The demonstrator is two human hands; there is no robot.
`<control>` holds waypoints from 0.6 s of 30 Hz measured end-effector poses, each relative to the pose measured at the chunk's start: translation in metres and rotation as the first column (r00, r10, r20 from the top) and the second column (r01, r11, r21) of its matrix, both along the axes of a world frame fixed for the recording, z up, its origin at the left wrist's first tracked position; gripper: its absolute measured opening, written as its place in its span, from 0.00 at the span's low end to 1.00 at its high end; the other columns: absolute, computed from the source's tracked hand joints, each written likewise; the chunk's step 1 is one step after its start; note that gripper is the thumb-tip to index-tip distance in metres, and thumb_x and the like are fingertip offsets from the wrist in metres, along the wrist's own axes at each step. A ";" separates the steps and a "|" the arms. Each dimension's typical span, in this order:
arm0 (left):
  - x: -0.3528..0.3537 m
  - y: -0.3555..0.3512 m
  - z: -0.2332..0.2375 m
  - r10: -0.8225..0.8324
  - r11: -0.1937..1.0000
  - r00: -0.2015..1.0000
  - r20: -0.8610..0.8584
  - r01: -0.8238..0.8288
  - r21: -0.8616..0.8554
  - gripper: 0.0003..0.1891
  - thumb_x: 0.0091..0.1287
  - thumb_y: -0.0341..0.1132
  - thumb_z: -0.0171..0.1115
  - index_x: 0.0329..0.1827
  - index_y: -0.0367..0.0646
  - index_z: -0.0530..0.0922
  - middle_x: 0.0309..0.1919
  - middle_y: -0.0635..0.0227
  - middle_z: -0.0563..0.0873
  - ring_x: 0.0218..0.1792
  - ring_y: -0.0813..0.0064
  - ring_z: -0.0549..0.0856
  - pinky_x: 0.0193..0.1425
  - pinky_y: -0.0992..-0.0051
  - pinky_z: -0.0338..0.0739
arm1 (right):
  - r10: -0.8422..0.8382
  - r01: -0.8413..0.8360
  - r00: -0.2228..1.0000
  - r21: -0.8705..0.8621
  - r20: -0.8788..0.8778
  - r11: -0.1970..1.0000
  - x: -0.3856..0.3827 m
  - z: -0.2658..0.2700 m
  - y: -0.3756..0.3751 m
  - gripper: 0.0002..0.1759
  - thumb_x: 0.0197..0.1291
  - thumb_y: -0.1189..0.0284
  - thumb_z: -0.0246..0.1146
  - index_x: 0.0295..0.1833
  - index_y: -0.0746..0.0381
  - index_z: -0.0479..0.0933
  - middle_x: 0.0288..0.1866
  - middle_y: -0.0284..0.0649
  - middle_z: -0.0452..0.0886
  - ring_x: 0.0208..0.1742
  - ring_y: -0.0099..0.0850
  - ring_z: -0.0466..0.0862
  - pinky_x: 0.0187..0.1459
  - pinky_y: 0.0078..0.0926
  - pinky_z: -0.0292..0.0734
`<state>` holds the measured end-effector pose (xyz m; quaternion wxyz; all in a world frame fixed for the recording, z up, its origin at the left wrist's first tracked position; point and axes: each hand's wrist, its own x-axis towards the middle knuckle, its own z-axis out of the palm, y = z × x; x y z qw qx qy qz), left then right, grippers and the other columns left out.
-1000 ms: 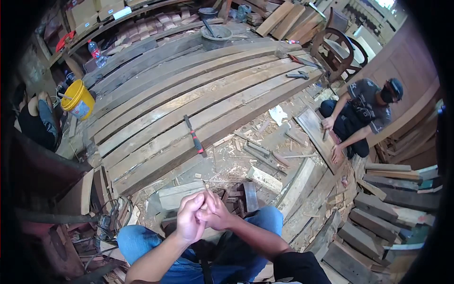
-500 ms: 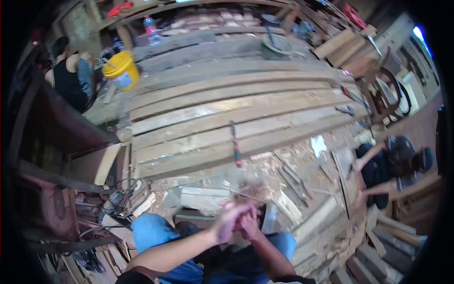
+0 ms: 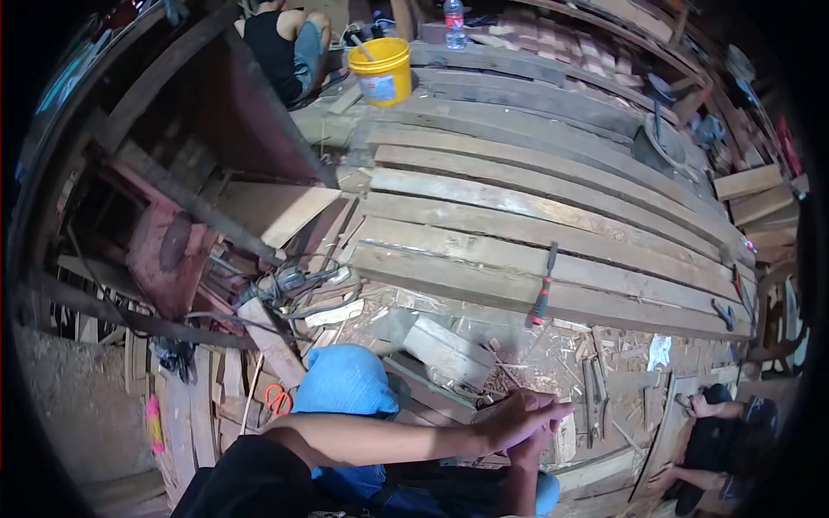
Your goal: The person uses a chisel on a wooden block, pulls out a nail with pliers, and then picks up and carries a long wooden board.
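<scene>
My left hand (image 3: 516,420) and my right hand (image 3: 529,446) are pressed together above my lap, at the lower centre. The left fingers lie closed over the right hand, whose fingers are partly hidden; no object shows between them. Just behind and left of them, a squared wood block (image 3: 449,352) rests on the ground. Farther back, a tool with a black and red handle (image 3: 540,304) lies across the edge of the long planks (image 3: 466,246).
Wood chips and offcuts (image 3: 639,363) surround the work spot. Cables (image 3: 302,289) and orange-handled scissors (image 3: 278,399) are at left. A yellow bucket (image 3: 381,73) stands near a seated person (image 3: 275,52). Another person's hand (image 3: 678,476) touches a board at right.
The camera view has swung left, so the planks, bucket and tool appear farther right. My hands remain together and appear farther right and slightly lower.
</scene>
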<state>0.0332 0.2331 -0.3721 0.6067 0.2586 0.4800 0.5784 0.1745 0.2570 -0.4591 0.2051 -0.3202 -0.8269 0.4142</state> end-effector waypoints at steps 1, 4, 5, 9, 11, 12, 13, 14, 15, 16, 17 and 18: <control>-0.001 -0.002 0.000 0.011 1.000 1.000 0.002 -0.011 -0.005 0.27 0.68 0.54 0.53 0.20 0.39 0.74 0.16 0.69 0.76 0.23 0.82 0.75 0.34 0.79 0.70 | -0.030 0.022 0.997 -0.099 -0.074 0.995 -0.012 0.011 -0.003 0.24 0.69 0.57 0.51 0.59 0.66 0.68 0.47 0.48 0.78 0.50 0.37 0.78 0.52 0.34 0.73; 0.000 -0.007 -0.003 -0.008 0.999 1.000 -0.006 0.008 0.040 0.22 0.71 0.47 0.53 0.21 0.40 0.72 0.18 0.74 0.74 0.23 0.86 0.72 0.31 0.81 0.67 | -0.247 -0.072 0.879 -0.626 -0.408 0.777 -0.037 0.039 -0.004 0.24 0.70 0.57 0.50 0.60 0.66 0.67 0.46 0.49 0.78 0.46 0.38 0.79 0.48 0.36 0.75; 0.005 -0.006 -0.007 0.025 0.997 0.998 -0.062 -0.021 0.069 0.23 0.71 0.47 0.53 0.21 0.40 0.72 0.18 0.74 0.74 0.24 0.86 0.72 0.32 0.81 0.67 | -0.299 -0.135 0.840 -0.708 -0.453 0.693 -0.044 0.049 -0.005 0.24 0.70 0.57 0.49 0.60 0.66 0.67 0.46 0.50 0.78 0.45 0.38 0.80 0.47 0.36 0.75; -0.001 -0.012 -0.003 -0.062 0.997 0.979 -0.196 0.072 0.040 0.27 0.71 0.52 0.49 0.20 0.39 0.71 0.18 0.70 0.73 0.26 0.82 0.71 0.36 0.77 0.67 | -0.313 -0.136 0.842 -0.734 -0.440 0.665 -0.058 0.060 -0.007 0.31 0.71 0.49 0.41 0.64 0.66 0.63 0.41 0.53 0.77 0.39 0.40 0.80 0.43 0.38 0.77; -0.003 -0.015 0.000 -0.088 0.996 0.948 -0.306 0.094 0.006 0.29 0.71 0.54 0.47 0.19 0.38 0.70 0.17 0.67 0.72 0.26 0.79 0.71 0.37 0.74 0.68 | -0.341 -0.068 0.841 -0.708 -0.419 0.703 -0.064 0.070 -0.017 0.32 0.71 0.49 0.41 0.65 0.66 0.61 0.40 0.53 0.77 0.39 0.40 0.80 0.42 0.38 0.77; -0.007 -0.014 -0.001 -0.083 0.996 0.950 -0.301 0.086 -0.002 0.29 0.71 0.54 0.47 0.19 0.38 0.70 0.17 0.67 0.72 0.26 0.79 0.71 0.37 0.74 0.68 | -0.363 -0.005 0.838 -0.671 -0.407 0.741 -0.066 0.073 -0.021 0.32 0.71 0.50 0.41 0.66 0.66 0.59 0.40 0.53 0.77 0.38 0.39 0.79 0.42 0.37 0.77; -0.012 -0.012 0.000 -0.151 0.986 0.927 -0.344 0.165 0.013 0.30 0.71 0.55 0.47 0.19 0.37 0.71 0.17 0.65 0.72 0.27 0.77 0.73 0.38 0.72 0.68 | -0.272 -0.053 0.889 -0.674 -0.368 0.737 -0.041 0.029 -0.006 0.31 0.71 0.51 0.42 0.66 0.65 0.57 0.41 0.50 0.76 0.37 0.38 0.79 0.43 0.36 0.77; -0.014 -0.009 -0.001 -0.214 0.970 0.896 -0.388 0.243 0.025 0.32 0.70 0.57 0.46 0.18 0.36 0.71 0.17 0.62 0.72 0.27 0.75 0.74 0.39 0.71 0.69 | -0.280 -0.054 0.883 -0.672 -0.378 0.739 -0.040 0.027 -0.005 0.31 0.71 0.51 0.42 0.66 0.65 0.57 0.41 0.50 0.76 0.38 0.38 0.78 0.43 0.36 0.77; -0.005 -0.008 -0.011 -0.095 0.984 0.890 -0.446 0.152 0.094 0.31 0.69 0.58 0.47 0.19 0.37 0.73 0.17 0.60 0.74 0.26 0.73 0.77 0.37 0.70 0.70 | -0.288 -0.049 0.876 -0.666 -0.387 0.744 -0.044 0.034 -0.007 0.31 0.71 0.51 0.42 0.66 0.65 0.57 0.42 0.50 0.75 0.39 0.38 0.78 0.43 0.36 0.77; -0.007 -0.013 -0.004 -0.088 0.987 0.895 -0.438 0.137 0.080 0.31 0.69 0.58 0.47 0.19 0.37 0.73 0.17 0.60 0.74 0.26 0.73 0.77 0.37 0.70 0.70 | -0.298 -0.045 0.871 -0.666 -0.392 0.744 -0.048 0.043 -0.010 0.31 0.71 0.51 0.43 0.66 0.65 0.58 0.42 0.50 0.75 0.39 0.38 0.78 0.44 0.36 0.76; -0.013 -0.018 0.010 -0.147 0.986 0.909 -0.390 0.164 0.011 0.31 0.69 0.58 0.47 0.19 0.38 0.73 0.17 0.61 0.75 0.26 0.73 0.78 0.36 0.70 0.70 | -0.301 -0.038 0.872 -0.665 -0.387 0.746 -0.048 0.047 -0.014 0.31 0.71 0.51 0.43 0.66 0.65 0.58 0.43 0.50 0.75 0.40 0.38 0.78 0.44 0.36 0.76; -0.020 -0.021 0.019 -0.199 0.980 0.918 -0.343 0.192 -0.052 0.30 0.68 0.59 0.47 0.20 0.39 0.74 0.17 0.62 0.76 0.25 0.73 0.79 0.36 0.70 0.71 | -0.302 -0.029 0.875 -0.663 -0.379 0.748 -0.047 0.048 -0.018 0.31 0.70 0.51 0.44 0.66 0.64 0.58 0.43 0.50 0.75 0.40 0.38 0.78 0.45 0.36 0.76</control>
